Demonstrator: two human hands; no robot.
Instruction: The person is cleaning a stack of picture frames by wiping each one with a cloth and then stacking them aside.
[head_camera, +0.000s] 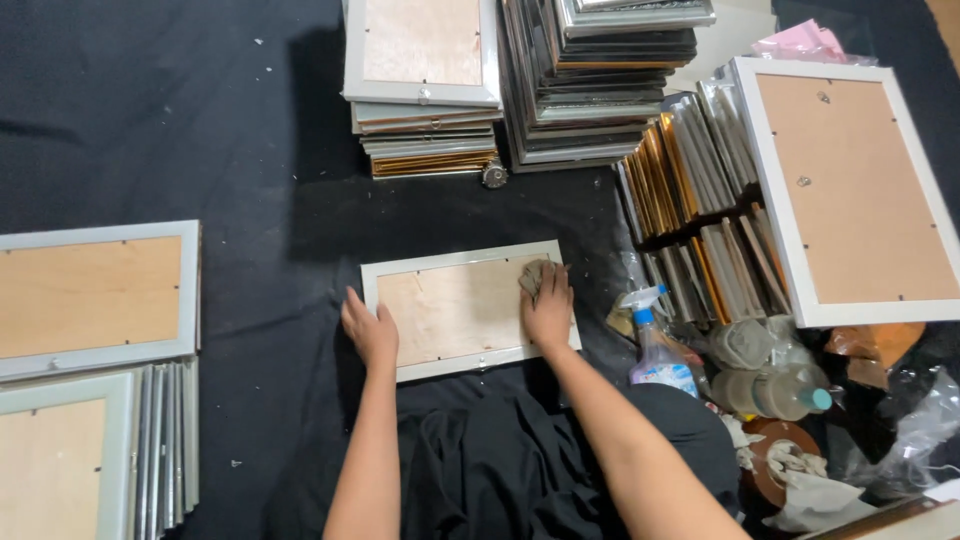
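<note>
Closest to me is the black fabric (500, 470) over the lap at the bottom edge, with both forearms running up out of it. Just to the right of that sits a spray bottle (657, 350) with a blue and white trigger, then a clear bottle with a teal cap (780, 392) lying on its side, some crumpled rags (800, 480) and clear plastic wrap (925, 420).

Next up from there is the picture frame (450, 305), lying face down on the black cloth (150, 120) that covers the floor, backing board up, right in front of the knees. My left hand (370, 330) lies flat on the frame's left edge, fingers loosely together, not gripping anything. My right hand (548, 308) is pressed down near the frame's upper right corner, fingers curled over a small grey-brown rag (533, 275) that it holds against the frame.

Off to the left are more face-down frames (95, 295), with another stack (60, 460) below them, edges showing. To the right a big white frame (850, 190) lies face down on top of rows of frames stood on edge (690, 190).

Farthest back, two tall stacks: silver frames (422, 90) with some gold ones low in the pile, and beside it a darker stack (600, 80). A small round metal part (494, 175) sits at the foot of the left stack.
</note>
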